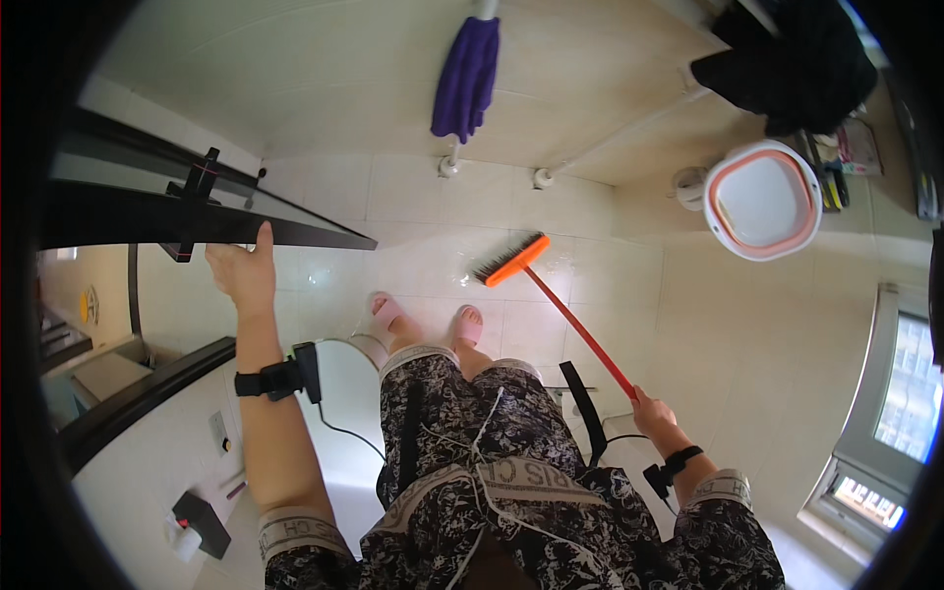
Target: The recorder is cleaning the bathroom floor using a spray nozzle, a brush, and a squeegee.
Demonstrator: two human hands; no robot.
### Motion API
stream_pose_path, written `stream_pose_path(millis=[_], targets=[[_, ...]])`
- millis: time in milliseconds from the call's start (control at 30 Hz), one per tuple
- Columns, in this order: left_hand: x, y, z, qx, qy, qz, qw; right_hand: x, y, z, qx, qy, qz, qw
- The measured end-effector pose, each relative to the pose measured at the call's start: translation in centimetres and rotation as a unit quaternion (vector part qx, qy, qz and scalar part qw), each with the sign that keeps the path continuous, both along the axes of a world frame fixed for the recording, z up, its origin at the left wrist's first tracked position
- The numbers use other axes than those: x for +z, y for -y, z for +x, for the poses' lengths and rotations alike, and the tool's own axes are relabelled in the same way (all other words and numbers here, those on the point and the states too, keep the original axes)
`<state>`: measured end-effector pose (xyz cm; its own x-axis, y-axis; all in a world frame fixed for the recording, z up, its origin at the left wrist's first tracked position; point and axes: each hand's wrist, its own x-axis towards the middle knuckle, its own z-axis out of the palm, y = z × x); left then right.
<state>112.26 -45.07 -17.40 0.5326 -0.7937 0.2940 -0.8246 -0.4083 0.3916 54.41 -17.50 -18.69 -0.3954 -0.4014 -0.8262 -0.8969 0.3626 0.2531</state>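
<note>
My right hand (pixel 653 414) grips the red handle (pixel 582 333) of a floor scrub brush. Its orange head (pixel 519 260) with dark bristles rests on the wet, pale floor tiles (pixel 413 188), a little beyond my feet in pink slippers (pixel 468 326). At the left, my left hand (pixel 243 269) is up against the edge of a black-framed glass door (pixel 295 227), thumb raised along the frame, right beside the black door handle (pixel 193 199). Whether its fingers wrap around the frame is hidden.
A purple cloth (pixel 466 81) hangs on a white pipe at the far wall. To the right are a white and pink basin (pixel 763 200), a dark garment (pixel 804 74) and a window (pixel 903 383). A black tissue box (pixel 203 523) is at lower left.
</note>
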Motion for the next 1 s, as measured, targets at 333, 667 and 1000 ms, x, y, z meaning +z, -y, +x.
stream_pose_path(millis=[333,667,1000], targets=[[1.9,4.9,2.6,-0.079,0.144,0.126,0.978,-9.7,15.9,7.9,-0.053,0.085,-0.13,0.986],[5.3,11.6,-2.6,-0.213,0.052,0.073,0.973,-7.6,0.0,1.3,-0.249,0.048,-0.047,0.966],[2.1,20.4,-1.5,-0.267,-0.171,0.008,0.948,-3.7,4.6,-0.4,-0.297,0.0,-0.175,0.939]])
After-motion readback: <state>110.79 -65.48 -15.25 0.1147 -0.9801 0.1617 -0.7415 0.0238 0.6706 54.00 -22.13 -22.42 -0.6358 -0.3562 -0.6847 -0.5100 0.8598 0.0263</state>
